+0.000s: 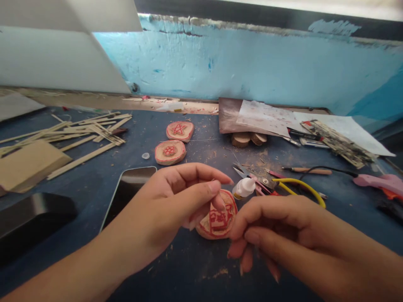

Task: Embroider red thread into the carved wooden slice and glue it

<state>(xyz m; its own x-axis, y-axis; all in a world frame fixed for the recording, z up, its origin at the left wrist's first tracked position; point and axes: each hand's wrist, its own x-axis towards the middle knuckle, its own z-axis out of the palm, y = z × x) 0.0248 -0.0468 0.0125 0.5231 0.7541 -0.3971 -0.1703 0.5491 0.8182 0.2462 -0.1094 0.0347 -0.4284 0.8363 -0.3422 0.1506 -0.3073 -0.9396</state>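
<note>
A round wood slice (pixel 220 218) with a red-outlined carved design lies on the dark table, partly hidden by my hands. Over its left side is my left hand (pixel 179 197), its fingers curled and the thumb drawn in to them. To the right of the slice hovers my right hand (pixel 280 230), thumb and fingertips pressed together, the other fingers hanging down. Whatever is pinched in either hand, if anything, is too small to make out. Just beyond the slice stands a small white glue bottle (pixel 244 188), close to my right hand's knuckles.
Two carved slices, one with a star (pixel 180 131) and one with a flower (pixel 170 152), lie farther back. Left are thin wooden sticks (pixel 85 130), a wood block (pixel 34 163) and a phone (pixel 126 188). Scissors (pixel 242 171), yellow-handled pliers (pixel 302 184) and a pink glue gun (pixel 378 182) are right.
</note>
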